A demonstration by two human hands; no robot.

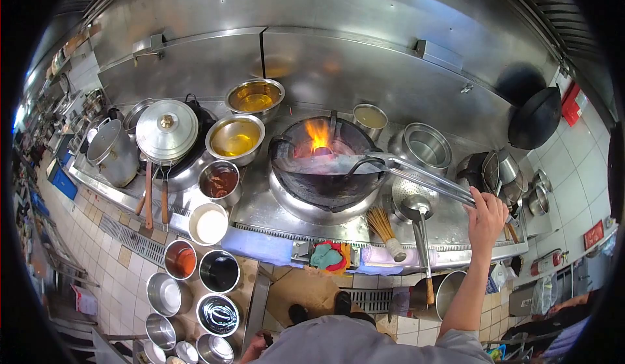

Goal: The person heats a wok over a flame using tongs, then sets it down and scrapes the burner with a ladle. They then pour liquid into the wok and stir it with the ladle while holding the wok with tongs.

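My right hand (487, 217) reaches forward and is closed around the end of a long metal ladle handle (430, 178). The handle runs left into the black wok (325, 185) on the burner ring. A flame (318, 135) burns at the far side of the wok, above a pale liquid. My left hand (254, 350) hangs low by my body at the bottom edge, only partly visible; whether it holds anything is unclear.
Left of the wok stand two steel bowls of yellow liquid (236, 137), a dark sauce bowl (219, 180), a white bowl (208, 223) and a lidded pot (167, 129). A perforated skimmer (415, 201), bamboo brush (384, 227) and rags (329, 256) lie at the front edge. Several seasoning tins (219, 271) sit lower left.
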